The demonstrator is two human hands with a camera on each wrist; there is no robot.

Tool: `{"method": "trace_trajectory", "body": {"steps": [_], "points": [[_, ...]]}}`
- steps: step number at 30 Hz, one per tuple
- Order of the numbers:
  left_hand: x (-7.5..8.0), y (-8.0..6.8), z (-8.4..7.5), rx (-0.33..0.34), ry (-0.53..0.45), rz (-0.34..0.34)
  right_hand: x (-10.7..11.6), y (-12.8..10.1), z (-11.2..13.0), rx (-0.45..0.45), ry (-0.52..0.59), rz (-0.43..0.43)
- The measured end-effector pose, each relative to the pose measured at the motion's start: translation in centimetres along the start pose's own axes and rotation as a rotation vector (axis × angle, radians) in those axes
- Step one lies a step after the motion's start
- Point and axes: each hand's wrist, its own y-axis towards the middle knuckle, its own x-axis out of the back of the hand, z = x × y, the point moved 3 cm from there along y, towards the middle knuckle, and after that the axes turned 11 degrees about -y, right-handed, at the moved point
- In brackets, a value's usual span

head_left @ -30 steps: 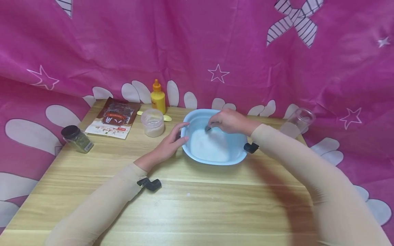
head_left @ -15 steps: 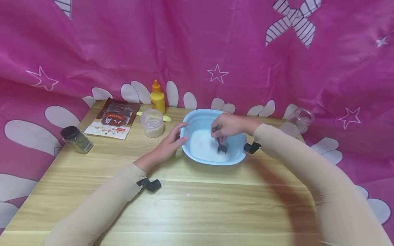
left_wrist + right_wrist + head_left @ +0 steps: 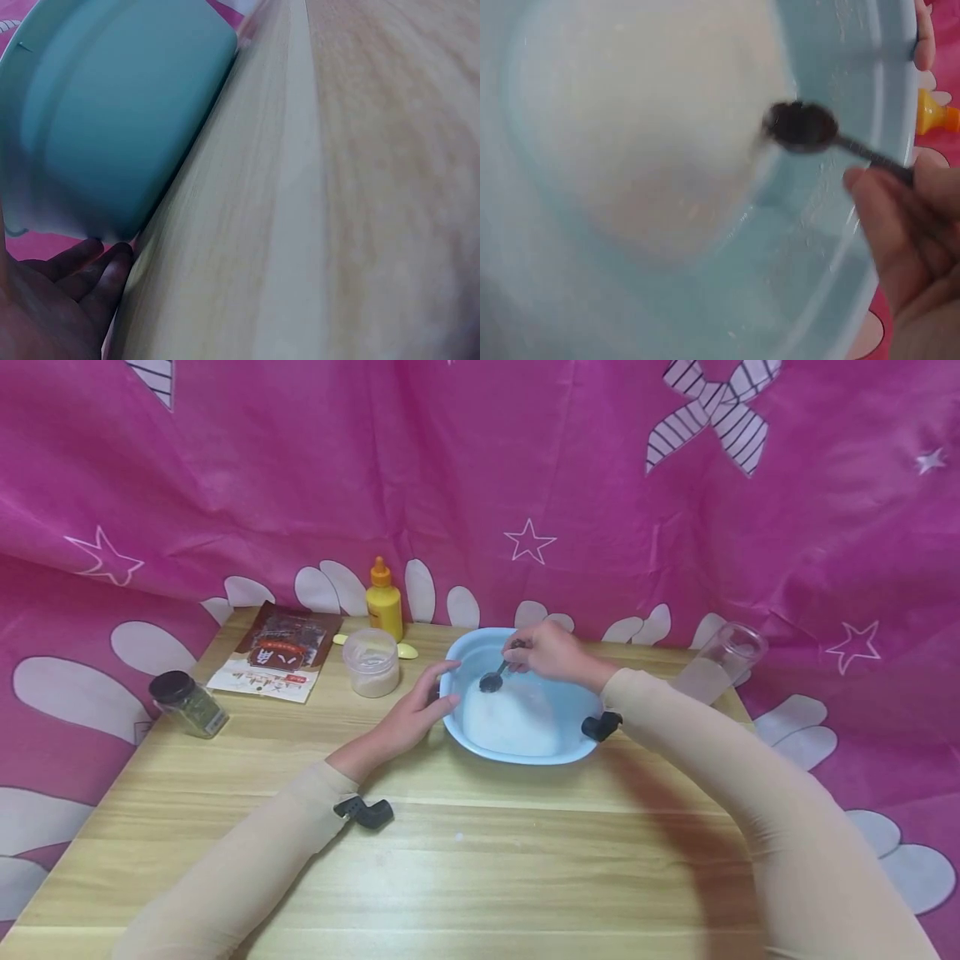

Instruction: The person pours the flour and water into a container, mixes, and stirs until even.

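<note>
In the head view, a pale blue plastic basin (image 3: 517, 758) holds cloudy whitish liquid (image 3: 502, 722). My left hand (image 3: 407, 718) rests against its left side, thumb and index finger spread at the rim. In the left wrist view, the other fingers (image 3: 101, 281) lie fairly straight by the lower outer wall. My right hand (image 3: 551, 652) reaches over the far rim and pinches the handle of a small dark spoon (image 3: 491, 682). The spoon's bowl (image 3: 802, 127), blurred in the right wrist view, is over the liquid's edge near the basin wall.
Left of the basin stand a clear tub (image 3: 372, 677) with pale powder, a yellow squeeze bottle (image 3: 385, 606) and a yellow spoon (image 3: 406, 651). Farther left are a brown-and-white packet (image 3: 281, 652) and a black-lidded spice jar (image 3: 189, 703). A clear container (image 3: 720, 664) stands right, behind the right sleeve.
My right hand has swept the spoon from the far side to the near right of the basin, then back to the far left. The left hand and basin have stayed put.
</note>
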Motion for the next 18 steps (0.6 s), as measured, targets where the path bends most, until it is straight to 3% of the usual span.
{"method": "trace_trajectory", "body": {"steps": [5,10,15,18], "points": [[0.1,-0.1,0.0,0.012,0.013,-0.007,1.0,-0.3,0.0,0.023,-0.283,-0.077],[0.1,0.0,0.0,0.018,0.016,-0.007,1.6,-0.7,0.4,0.091,-0.426,-0.029],[0.1,0.0,0.1,0.017,0.02,-0.01,1.3,-0.9,0.6,0.069,-0.218,0.134],[0.1,-0.1,0.1,0.014,0.023,-0.011,1.0,-0.7,0.3,0.027,-0.078,0.139]]}}
